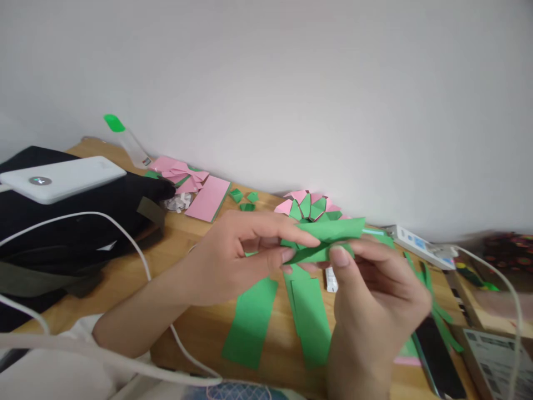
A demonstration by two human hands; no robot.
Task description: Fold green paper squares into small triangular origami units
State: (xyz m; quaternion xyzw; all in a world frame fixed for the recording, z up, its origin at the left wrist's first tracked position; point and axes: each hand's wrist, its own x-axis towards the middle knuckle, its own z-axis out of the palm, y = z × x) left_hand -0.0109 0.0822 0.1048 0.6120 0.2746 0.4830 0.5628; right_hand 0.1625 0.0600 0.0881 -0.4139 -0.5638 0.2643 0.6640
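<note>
A folded piece of green paper (333,229) is held up over the table between both hands. My left hand (237,255) pinches its left end between thumb and index finger. Gripping the right side, my right hand (370,283) presses its thumb against the lower fold. Below the hands lie green paper strips (250,322), and another green strip (310,316) sits to their right. Just behind the held paper stands a pink and green folded-paper flower shape (310,205), its lower part hidden by the hands.
Pink paper (209,198) and small green folded pieces (236,195) lie at the back. A white power bank (62,178) rests on a black bag (83,222) at left. To the right are a power strip (422,247) and a dark phone (439,355). White cables (141,255) cross the left side.
</note>
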